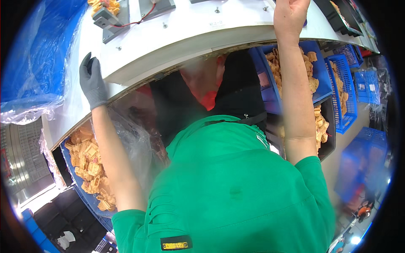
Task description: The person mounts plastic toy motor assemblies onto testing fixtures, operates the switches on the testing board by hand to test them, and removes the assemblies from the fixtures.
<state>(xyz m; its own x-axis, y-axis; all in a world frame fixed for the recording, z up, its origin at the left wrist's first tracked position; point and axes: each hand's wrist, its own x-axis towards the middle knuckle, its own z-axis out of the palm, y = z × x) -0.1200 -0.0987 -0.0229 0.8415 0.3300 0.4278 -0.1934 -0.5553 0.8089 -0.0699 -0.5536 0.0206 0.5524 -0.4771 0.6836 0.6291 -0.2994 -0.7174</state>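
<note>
My left hand [91, 80], in a grey glove with dark fingertips, is over the left part of the white table [185, 40]. Its fingers are loosely bent and a little apart, with nothing visible in them. My right hand [290, 17] is bare and reaches over the table at the upper right. The top of the picture cuts off its fingers, so what they hold is hidden. Beyond my left hand, a grey fixture [110, 23] with a red wire carries an orange-yellow moulded part [105, 6]. Another grey fixture [156, 6] stands to its right.
A blue bin [86, 192] of orange-yellow plastic parts [90, 162] stands below my left forearm. At right are another blue bin [322, 76], a black bin [331, 139] and a blue basket [346, 101], all holding similar parts. Screws [165, 25] stick up from the table. Clear plastic sheeting [135, 130] hangs nearby.
</note>
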